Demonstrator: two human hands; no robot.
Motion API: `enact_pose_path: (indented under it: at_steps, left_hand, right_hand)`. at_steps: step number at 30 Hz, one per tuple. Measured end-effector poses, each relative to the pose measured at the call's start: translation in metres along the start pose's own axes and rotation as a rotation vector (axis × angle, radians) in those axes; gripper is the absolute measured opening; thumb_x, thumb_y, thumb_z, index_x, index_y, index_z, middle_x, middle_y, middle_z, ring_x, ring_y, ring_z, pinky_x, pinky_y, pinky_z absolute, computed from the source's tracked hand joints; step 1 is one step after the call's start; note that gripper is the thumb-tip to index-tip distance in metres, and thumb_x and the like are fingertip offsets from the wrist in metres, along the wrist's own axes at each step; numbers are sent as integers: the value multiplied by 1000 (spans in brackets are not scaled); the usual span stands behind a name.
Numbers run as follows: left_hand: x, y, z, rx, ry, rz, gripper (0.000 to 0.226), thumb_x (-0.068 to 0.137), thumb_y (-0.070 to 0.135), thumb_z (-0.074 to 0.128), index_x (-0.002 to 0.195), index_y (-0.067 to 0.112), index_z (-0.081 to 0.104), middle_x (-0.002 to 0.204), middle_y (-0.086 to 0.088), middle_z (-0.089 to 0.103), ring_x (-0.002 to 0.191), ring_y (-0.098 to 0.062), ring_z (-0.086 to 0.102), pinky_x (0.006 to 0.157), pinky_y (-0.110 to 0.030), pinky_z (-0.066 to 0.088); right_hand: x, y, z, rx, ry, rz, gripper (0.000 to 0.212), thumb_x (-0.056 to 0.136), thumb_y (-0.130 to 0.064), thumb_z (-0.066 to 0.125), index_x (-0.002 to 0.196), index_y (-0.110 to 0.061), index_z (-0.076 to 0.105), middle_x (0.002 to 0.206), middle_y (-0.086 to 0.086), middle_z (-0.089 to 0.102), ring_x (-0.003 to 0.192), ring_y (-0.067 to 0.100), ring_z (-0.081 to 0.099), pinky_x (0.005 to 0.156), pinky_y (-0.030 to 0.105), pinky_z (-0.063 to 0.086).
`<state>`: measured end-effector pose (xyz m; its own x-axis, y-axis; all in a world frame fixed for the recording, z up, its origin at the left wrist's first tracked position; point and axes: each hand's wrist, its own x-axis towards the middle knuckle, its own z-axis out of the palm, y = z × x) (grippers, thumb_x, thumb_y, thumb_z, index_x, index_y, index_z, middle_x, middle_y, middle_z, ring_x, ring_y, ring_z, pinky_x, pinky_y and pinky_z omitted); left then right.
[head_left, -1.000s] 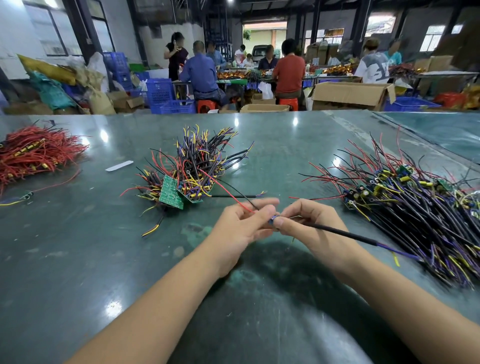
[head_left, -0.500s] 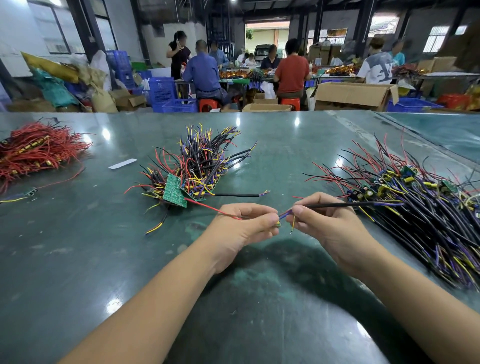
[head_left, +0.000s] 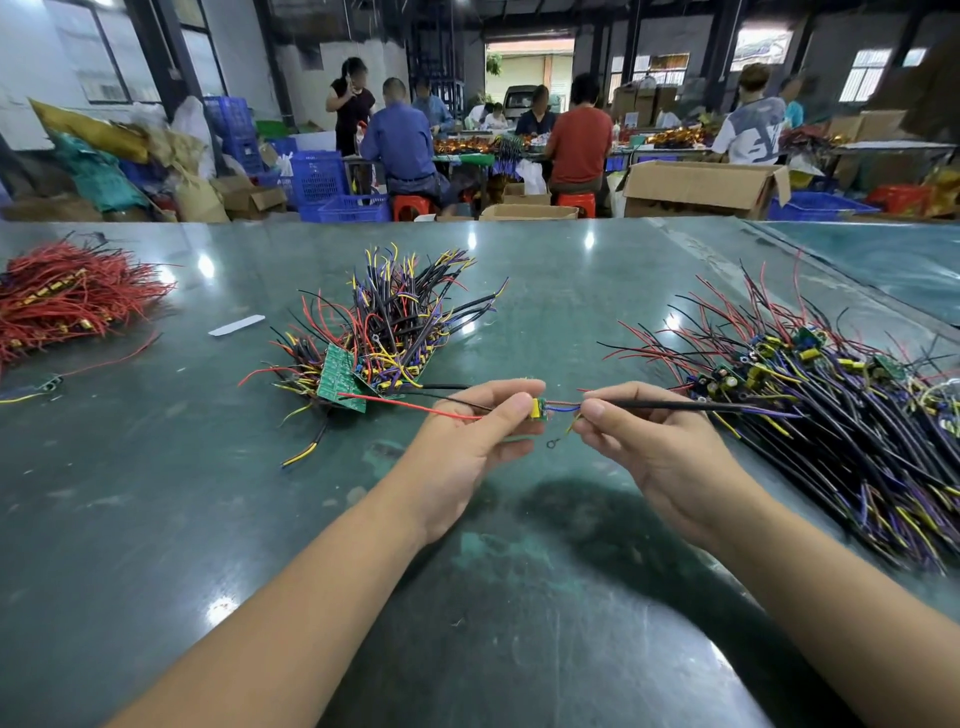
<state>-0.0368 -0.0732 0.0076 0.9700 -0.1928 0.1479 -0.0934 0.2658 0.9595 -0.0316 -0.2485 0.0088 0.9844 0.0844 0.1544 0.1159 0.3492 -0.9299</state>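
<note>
Green-and-yellow, the little board (head_left: 536, 410) sits just above the table (head_left: 156, 519) between my hands. My left hand (head_left: 467, 436) has its fingers clamped on it, red wire (head_left: 415, 408) trailing left; my right hand (head_left: 639, 441) pinches the black cable (head_left: 675, 405) beside it. I reckon I'm straightening its leads; next it wants laying on the middle heap (head_left: 384, 338) — without snagging.

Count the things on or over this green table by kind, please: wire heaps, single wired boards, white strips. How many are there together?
Wire heaps: 3 (red heap, middle heap, right heap)
Single wired boards: 2 (held board, pinched between left hand and right hand; loose board at the left edge)
White strips: 1 (white strip)
Total: 6
</note>
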Motion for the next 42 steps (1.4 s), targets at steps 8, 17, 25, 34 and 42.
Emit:
enact_pose_path:
  at_steps: [8,17,25,34,42]
  left_hand:
    - [-2,2,2,-91,-72,-26,24,88,19,54,108,14,65,95,-7,73,80,-18,72,70,-23,56]
    - [-2,0,-2,-14,-96,17,21,93,10,52,104,17,68,98,-4,73,81,-19,72,69,-22,55]
    - [-1,-1,0,18,-62,25,18,85,0,61,97,12,66,85,-5,72,73,-16,69,68,-22,54]
    - [2,-2,1,23,36,58,16,80,-3,66,86,12,67,66,0,67,59,-9,64,57,-15,51]
    - [2,3,-1,-38,36,8,14,78,-6,65,84,7,69,72,-7,67,63,-13,66,61,-16,52]
  right_hand:
    - [-2,-11,1,189,-68,170,14,70,-9,60,70,-8,74,69,10,69,66,14,70,63,19,56]
    - [-3,-9,1,296,-18,214,11,66,0,65,74,-5,71,72,12,70,68,15,70,61,17,55]
    - [-4,-7,5,256,-28,185,13,61,1,68,66,-10,70,73,12,70,67,17,71,63,20,56]
    - [-4,-5,8,163,-53,176,9,63,-3,68,62,-11,71,70,5,69,67,14,69,65,20,55]
    - [-3,-11,5,159,-49,253,11,59,2,68,61,-7,74,69,9,70,66,16,71,63,18,55]
